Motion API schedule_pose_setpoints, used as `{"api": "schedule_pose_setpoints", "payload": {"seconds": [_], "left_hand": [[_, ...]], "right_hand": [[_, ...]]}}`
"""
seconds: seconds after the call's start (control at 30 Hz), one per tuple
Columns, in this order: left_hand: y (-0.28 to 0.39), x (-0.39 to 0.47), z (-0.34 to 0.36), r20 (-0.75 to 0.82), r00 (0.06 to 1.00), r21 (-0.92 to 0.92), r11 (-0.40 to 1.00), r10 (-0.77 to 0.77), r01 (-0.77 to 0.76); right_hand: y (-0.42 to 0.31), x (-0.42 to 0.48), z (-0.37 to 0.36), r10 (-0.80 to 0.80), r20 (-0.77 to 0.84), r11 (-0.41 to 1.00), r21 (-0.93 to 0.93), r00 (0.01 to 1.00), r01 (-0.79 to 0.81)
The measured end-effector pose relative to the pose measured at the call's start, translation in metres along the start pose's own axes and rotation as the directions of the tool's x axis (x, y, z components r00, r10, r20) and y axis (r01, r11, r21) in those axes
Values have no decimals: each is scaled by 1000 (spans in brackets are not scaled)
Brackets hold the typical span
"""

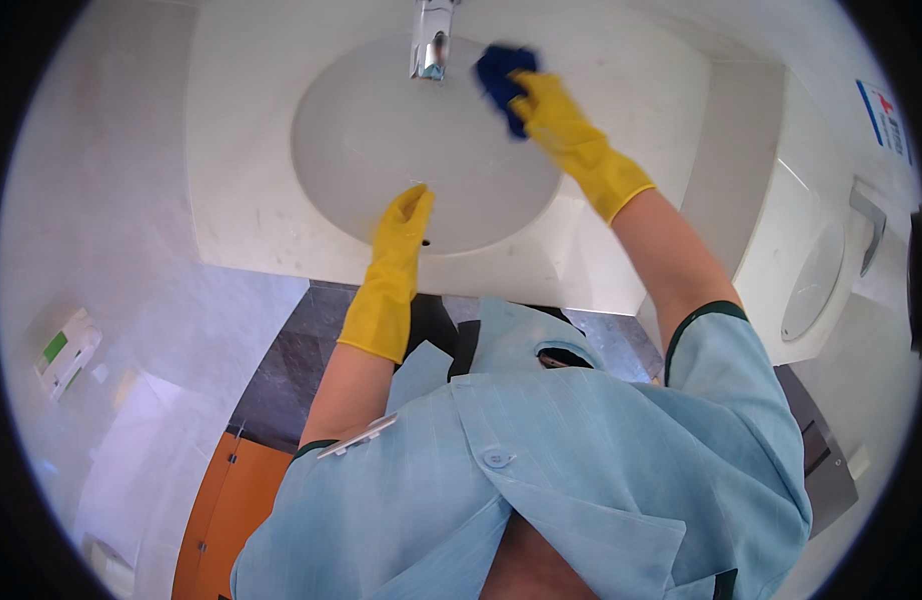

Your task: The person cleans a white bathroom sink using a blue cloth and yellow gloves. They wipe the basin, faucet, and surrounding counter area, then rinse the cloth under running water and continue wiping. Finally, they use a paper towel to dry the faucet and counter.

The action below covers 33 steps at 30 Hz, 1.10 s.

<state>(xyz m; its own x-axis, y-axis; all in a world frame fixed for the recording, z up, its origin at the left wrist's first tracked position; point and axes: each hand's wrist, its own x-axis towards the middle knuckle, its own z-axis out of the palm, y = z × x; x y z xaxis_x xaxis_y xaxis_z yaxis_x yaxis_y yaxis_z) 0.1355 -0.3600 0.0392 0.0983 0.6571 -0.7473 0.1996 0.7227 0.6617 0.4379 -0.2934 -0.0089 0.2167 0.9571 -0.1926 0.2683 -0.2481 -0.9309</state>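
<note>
Both my hands wear yellow rubber gloves. In my right hand is a bunched dark blue cloth, slightly blurred, over the right rear rim of the oval washbasin. My left hand hangs over the basin's front part, close to the small overflow hole. I see nothing in it, and its fingers look close together and partly curled. A chrome faucet stands at the back of the basin, left of the cloth. Around the basin runs a pale countertop with faint specks.
A second, lower basin with a grey grab bar is at the right. A sign bearing writing is on the right wall. At the lower left are a white wall-mounted box with green marks and an orange panel.
</note>
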Motion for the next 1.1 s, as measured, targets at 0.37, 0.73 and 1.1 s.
{"api": "schedule_pose_setpoints", "payload": {"seconds": [0.37,0.73,1.1], "left_hand": [[14,-19,8,345,900,-380,837,-266,393],[69,-57,-9,513,828,172,972,-228,161],[108,-91,32,624,780,-76,991,-40,112]], "right_hand": [[-80,-179,12,571,148,743,325,807,-586],[-52,-218,-117,721,-486,656,709,494,-258],[-103,-194,-19,474,261,861,-335,841,-382]]}}
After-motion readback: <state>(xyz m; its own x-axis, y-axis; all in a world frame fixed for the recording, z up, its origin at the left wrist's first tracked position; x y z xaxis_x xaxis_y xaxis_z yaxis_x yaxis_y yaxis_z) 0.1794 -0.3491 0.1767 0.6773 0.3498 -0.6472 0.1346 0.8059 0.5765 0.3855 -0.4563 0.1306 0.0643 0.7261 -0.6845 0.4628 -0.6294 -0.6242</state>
